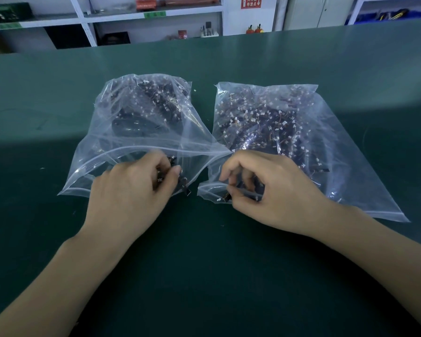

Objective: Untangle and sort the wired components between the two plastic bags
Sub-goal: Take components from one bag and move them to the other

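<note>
Plastic, clear and thin, is all that contains the wired components (pixel 260 122): small dark parts on fine reddish leads ending in tiny white plugs, heaped by the hundred in two bags lying side by side in the middle of the green bench (pixel 204 263). The left bag (pixel 141 113) is bunched up and holds a darker, denser heap; the right bag (pixel 277 117) lies flatter, its contents spread out. Both mouths face the near edge, and their inner corners touch.

At the left mouth the left hand (pixel 136 190) has its fingers curled round a small clump of the dark parts, thumb closing on them. The right hand (pixel 265 190) pinches one component (pixel 225 197) at the lip of the right bag, its white plug just outside; the other fingers are bent over the opening.

These pieces look light and springy, and I'd judge the leads snag on each other readily. Hold a part by its dark body or the plug and tease it free slowly rather than tugging the wire, which seems thin enough to kink or pull out. The bags are slick and floppy, so they will likely slide unless pinned.

Beyond the far edge stand white shelves (pixel 153 13) with boxes, tools and a red sign (pixel 251 2).
</note>
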